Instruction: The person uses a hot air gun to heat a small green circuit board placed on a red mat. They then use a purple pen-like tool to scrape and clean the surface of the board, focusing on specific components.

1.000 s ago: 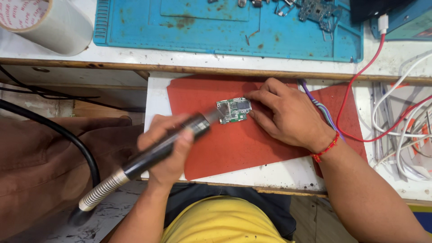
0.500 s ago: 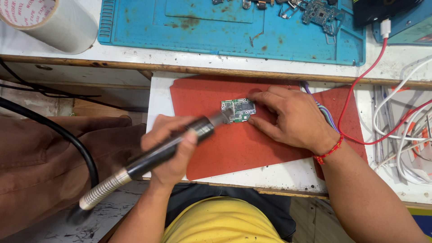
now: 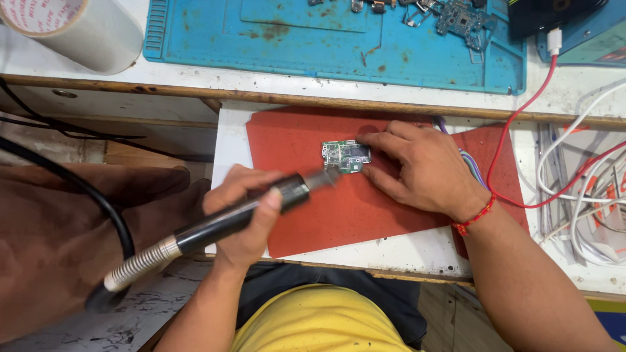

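Note:
A small green circuit board lies on a red mat. My right hand pins the board down with its fingertips on the board's right side; a red thread band sits on that wrist. My left hand grips a black rotary handpiece like a pen. Its metal tip sits just at the board's lower left edge. A silver spring and thick black hose trail from the tool's rear to the lower left.
A blue work mat with small boards and parts lies on the bench above. A white tape roll stands at top left. Red and white cables spread at the right. Brown cloth covers the left.
The handpiece tip has pulled back a little toward the lower left, off the board's face to its edge. My right hand stays on the board.

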